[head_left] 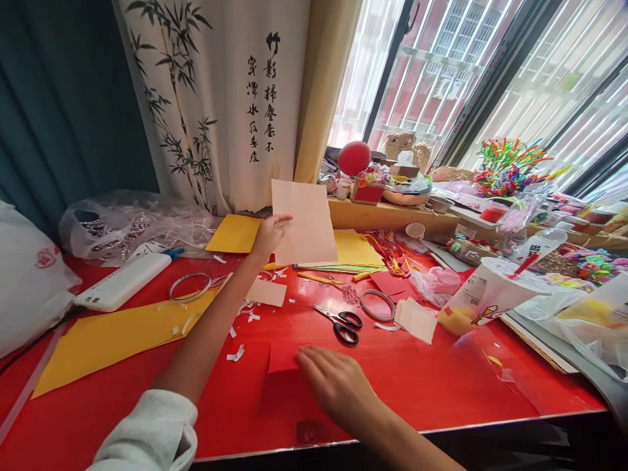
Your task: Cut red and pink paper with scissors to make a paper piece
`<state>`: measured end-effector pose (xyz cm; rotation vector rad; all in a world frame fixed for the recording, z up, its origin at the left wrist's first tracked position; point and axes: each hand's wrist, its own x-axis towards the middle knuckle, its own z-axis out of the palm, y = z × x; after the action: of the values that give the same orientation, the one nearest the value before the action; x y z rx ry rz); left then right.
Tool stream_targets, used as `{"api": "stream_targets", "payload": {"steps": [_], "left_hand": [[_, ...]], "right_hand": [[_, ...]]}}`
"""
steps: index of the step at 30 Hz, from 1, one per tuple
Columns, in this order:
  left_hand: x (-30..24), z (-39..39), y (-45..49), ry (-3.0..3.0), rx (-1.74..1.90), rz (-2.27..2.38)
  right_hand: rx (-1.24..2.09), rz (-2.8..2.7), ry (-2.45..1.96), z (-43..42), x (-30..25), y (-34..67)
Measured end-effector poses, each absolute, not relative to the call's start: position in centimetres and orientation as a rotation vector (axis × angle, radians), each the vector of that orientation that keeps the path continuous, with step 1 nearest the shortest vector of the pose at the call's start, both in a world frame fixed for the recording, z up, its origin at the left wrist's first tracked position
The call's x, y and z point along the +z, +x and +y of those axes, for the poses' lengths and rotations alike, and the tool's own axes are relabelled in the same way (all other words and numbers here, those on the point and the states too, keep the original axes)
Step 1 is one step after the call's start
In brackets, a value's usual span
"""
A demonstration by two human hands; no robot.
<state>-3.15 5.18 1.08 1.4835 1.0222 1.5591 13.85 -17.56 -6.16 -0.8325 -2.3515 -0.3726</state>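
Note:
A peach sheet of paper (309, 226) is held up over the far side of the table by my left hand (271, 234), its fingers closed on the sheet's left edge. My right hand (338, 383), nearer the table's front edge, has its fingers pressed together on the right side of a red piece of paper (282, 359). That hand covers part of the red paper. Black-handled scissors (342, 322) lie just beyond my right hand. Below the peach sheet is a smaller peach piece (267, 292), with white paper scraps (236, 354) scattered around it.
Yellow paper (112, 340) lies on the left, near a white power strip (125, 281). Rolls of tape (377, 305) and small peach squares (417, 320) are right of the scissors. A lidded drink cup (485, 294) with a red straw stands further right. Craft items crowd the windowsill.

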Motion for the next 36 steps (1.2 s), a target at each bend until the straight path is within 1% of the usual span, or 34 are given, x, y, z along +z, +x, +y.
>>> {"api": "stream_targets", "payload": {"steps": [5, 8, 10, 13, 17, 20, 22, 24, 25, 28, 29, 30, 32, 36], "left_hand": [[2.0, 3.9, -1.8, 1.467, 1.544, 0.843], [3.0, 2.5, -0.8, 1.440, 1.394, 0.672], [3.9, 1.3, -0.3, 1.419, 1.296, 0.623], [5.1, -0.2, 0.1, 1.392, 1.286, 0.566], [5.7, -0.8, -0.1, 1.441, 1.272, 0.488], [5.5, -0.3, -0.4, 1.508, 1.309, 0.518], [5.4, 0.1, -0.5, 1.532, 1.360, 0.532], [5.3, 0.4, -0.6, 1.550, 1.428, 0.532], [5.4, 0.5, -0.5, 1.558, 1.460, 0.529], [5.5, 0.3, -0.2, 1.580, 1.490, 0.498], [5.5, 0.1, 0.0, 1.591, 1.469, 0.484], [5.6, -0.1, 0.2, 1.602, 1.434, 0.472], [5.6, -0.6, 0.6, 1.633, 1.359, 0.466], [5.8, -1.4, 1.3, 1.603, 1.389, 0.535]], "right_hand": [[-0.684, -1.981, -0.755, -12.2, -0.4, 16.6], [-0.768, -1.883, -0.791, -8.1, 0.8, 17.0], [-0.762, -1.896, -0.865, -6.1, 0.5, 17.0], [-0.725, -1.911, -0.923, -4.8, -0.5, 17.2], [-0.695, -1.902, -0.915, -5.1, -0.6, 17.8], [-0.690, -1.958, -0.906, -5.8, 0.0, 17.8], [-0.643, -1.878, -0.893, -6.4, 0.2, 17.6], [-0.431, -1.671, -0.892, -6.8, 0.0, 17.3], [-0.225, -1.582, -0.894, -6.9, -0.1, 17.1], [0.632, -1.435, -0.813, -6.8, -0.3, 16.3], [0.875, -1.383, -0.762, -6.7, -0.3, 16.1], [1.036, -1.316, -0.715, -6.6, -0.2, 15.9], [1.139, -1.170, -0.678, -6.4, 0.2, 15.6], [1.052, -0.997, -0.703, -6.4, 0.7, 15.8]]}}
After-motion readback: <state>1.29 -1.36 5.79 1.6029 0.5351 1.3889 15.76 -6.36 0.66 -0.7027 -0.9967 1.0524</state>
